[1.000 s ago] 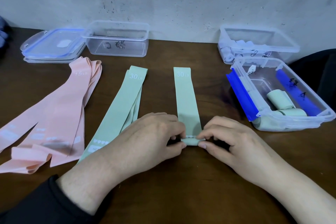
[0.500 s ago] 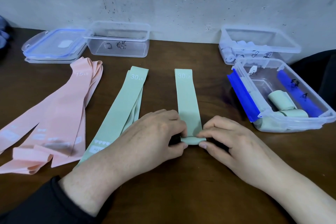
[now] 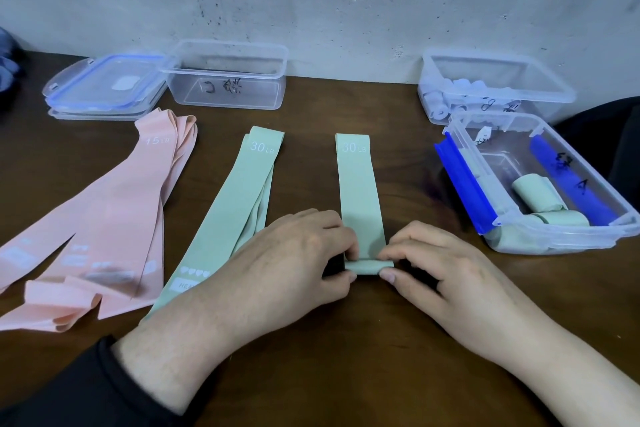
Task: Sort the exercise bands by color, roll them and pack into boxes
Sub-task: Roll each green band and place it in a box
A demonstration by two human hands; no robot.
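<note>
A green band [image 3: 358,191] marked 30 LB lies flat on the table, pointing away from me. Its near end is turned into a small roll. My left hand [image 3: 291,263] pinches the roll's left end and my right hand [image 3: 436,263] pinches its right end. To the left lie more green bands [image 3: 239,208] in a stack and several pink bands [image 3: 114,218] marked 15 LB. A clear box with blue clips [image 3: 561,239] at the right holds rolled green bands [image 3: 536,194].
An empty clear box [image 3: 225,80] stands at the back by the wall, with clear lids [image 3: 104,87] to its left. Another clear box [image 3: 491,80] at the back right holds pale rolled bands. The wooden table [image 3: 346,357] is bare in front of my hands.
The roll at the band's near end has grown a little and both hands have crept slightly away from me along the band.
</note>
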